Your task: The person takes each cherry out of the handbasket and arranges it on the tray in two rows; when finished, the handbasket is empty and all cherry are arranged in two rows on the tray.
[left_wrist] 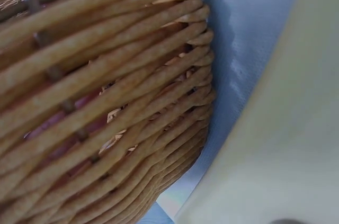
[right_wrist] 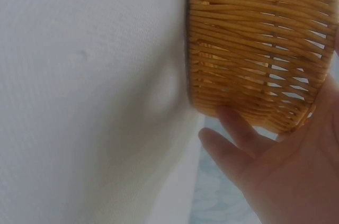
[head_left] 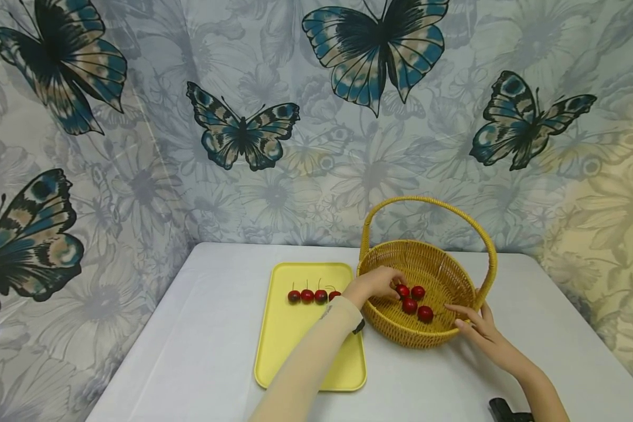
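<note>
A yellow wicker basket (head_left: 395,334) with a tall arched handle (head_left: 427,200) stands on the right of the table. Several dark red cherries (head_left: 425,314) lie inside it. My left hand (head_left: 375,282) reaches over the basket's left rim and pinches one cherry (head_left: 402,291) at the group's left edge. On the opposite side, my right hand (head_left: 480,329) grips the rim near the handle's base, thumb inside; in the right wrist view its fingers (right_wrist: 241,128) lie against the woven outside. Only the weave shows in the left wrist view, with the left hand hidden.
Left of the basket lies a yellow tray (head_left: 274,340), with several stemmed cherries (head_left: 307,296) in a row. My left sleeve (head_left: 316,351) crosses the tray's right part. A butterfly-printed cloth (head_left: 274,199) hangs behind the white table (head_left: 190,351). A black object (head_left: 503,409) shows beside my right forearm.
</note>
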`<state>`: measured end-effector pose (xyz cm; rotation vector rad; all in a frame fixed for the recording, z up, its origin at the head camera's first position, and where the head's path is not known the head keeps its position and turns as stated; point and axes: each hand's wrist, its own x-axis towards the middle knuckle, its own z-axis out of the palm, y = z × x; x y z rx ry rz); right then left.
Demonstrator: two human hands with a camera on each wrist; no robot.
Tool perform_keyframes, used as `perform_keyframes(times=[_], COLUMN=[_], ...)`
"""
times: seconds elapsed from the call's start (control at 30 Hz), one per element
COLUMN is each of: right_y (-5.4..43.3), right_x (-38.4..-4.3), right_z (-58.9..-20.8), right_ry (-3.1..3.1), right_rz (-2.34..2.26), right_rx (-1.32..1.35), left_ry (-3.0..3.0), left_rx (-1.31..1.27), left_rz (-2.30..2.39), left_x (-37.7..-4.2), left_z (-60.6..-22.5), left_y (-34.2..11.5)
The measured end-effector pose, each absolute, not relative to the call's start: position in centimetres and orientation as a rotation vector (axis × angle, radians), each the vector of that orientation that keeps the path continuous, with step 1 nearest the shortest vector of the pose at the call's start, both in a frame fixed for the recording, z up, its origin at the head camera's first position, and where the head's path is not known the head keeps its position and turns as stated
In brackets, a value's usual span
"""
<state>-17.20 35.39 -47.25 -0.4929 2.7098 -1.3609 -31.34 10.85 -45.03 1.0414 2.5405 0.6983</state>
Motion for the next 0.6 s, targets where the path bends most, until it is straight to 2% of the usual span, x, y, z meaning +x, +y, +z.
perform_keyframes(times=[0.6], right_y=[35.43], right_x=[-17.15], right_z=[-47.13], right_ry=[2.702], right_rz=[-1.356], right_rx=[-0.481], left_ry=[2.650], left_rx=[1.067], left_rz=[0.513], left_x=[-31.74], left_z=[-45.15], left_y=[11.84])
